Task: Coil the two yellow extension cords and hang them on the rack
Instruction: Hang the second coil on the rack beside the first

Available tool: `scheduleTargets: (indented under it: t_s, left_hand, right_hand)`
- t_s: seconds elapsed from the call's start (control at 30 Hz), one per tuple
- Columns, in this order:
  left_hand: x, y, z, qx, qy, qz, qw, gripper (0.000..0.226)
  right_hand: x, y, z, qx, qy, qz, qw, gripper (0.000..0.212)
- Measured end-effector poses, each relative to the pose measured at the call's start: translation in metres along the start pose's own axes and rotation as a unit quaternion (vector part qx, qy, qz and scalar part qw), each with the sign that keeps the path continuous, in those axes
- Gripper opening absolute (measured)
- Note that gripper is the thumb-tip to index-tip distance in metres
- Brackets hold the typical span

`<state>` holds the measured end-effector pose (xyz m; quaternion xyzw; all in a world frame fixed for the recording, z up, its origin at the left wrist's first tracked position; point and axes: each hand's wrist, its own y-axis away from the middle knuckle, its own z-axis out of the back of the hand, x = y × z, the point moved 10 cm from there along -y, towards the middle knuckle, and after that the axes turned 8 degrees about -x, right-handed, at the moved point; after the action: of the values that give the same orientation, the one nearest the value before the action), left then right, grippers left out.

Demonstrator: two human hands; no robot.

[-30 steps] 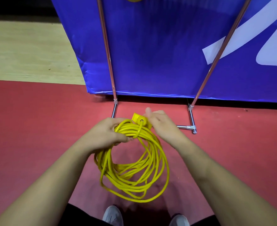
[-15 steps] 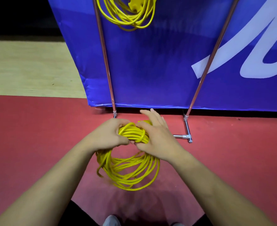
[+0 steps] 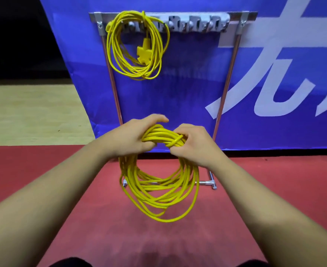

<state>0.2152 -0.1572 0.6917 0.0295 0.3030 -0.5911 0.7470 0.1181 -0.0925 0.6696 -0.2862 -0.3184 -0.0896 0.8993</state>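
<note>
Both forearms reach forward, bare. The left hand (image 3: 129,138) is closed around the top of a coiled yellow cord (image 3: 159,182), fingers curled over the bundled strands. The right hand (image 3: 194,145) pinches the same bundle just beside it, fingertips pressed on a strand wrapped across the loops. The glossy round loops hang below both hands, clear of the red floor (image 3: 43,180). Behind stands a rack (image 3: 197,21) with thin metal uprights and a silvery top bar of hooks. A second coiled yellow cord (image 3: 137,47) hangs from its left hooks, a flat plug block dangling inside. A blue banner (image 3: 187,83) with white lettering backs the rack.
</note>
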Motion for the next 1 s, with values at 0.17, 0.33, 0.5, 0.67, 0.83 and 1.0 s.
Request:
scheduleTargets:
  t_s: [0.17, 0.33, 0.5, 0.67, 0.83, 1.0]
  left_hand:
    - [0.008, -0.033, -0.002, 0.026, 0.000, -0.022, 0.999, 0.061]
    - [0.061, -0.088, -0.013, 0.046, 0.080, 0.006, 0.996, 0.067]
    - [0.096, -0.146, 0.002, 0.028, 0.147, 0.032, 0.988, 0.055]
    - [0.080, -0.198, 0.080, 0.027, 0.196, 0.056, 0.979, 0.052]
    - [0.026, -0.245, 0.185, 0.037, 0.214, 0.051, 0.975, 0.048]
    - [-0.024, -0.282, 0.259, 0.026, 0.220, 0.068, 0.973, 0.045]
  right_hand:
    - [-0.027, -0.032, 0.026, -0.039, 0.007, -0.006, 0.999, 0.026]
    - [-0.082, -0.081, 0.024, -0.027, -0.031, -0.040, 0.998, 0.013]
    - [-0.107, -0.138, 0.008, 0.072, -0.117, -0.075, 0.988, 0.041]
    - [-0.054, -0.210, 0.055, 0.076, -0.159, -0.095, 0.980, 0.046]
    - [0.021, -0.268, 0.135, 0.063, -0.130, -0.132, 0.981, 0.055]
    - [0.074, -0.303, 0.207, 0.024, -0.101, -0.144, 0.984, 0.038]
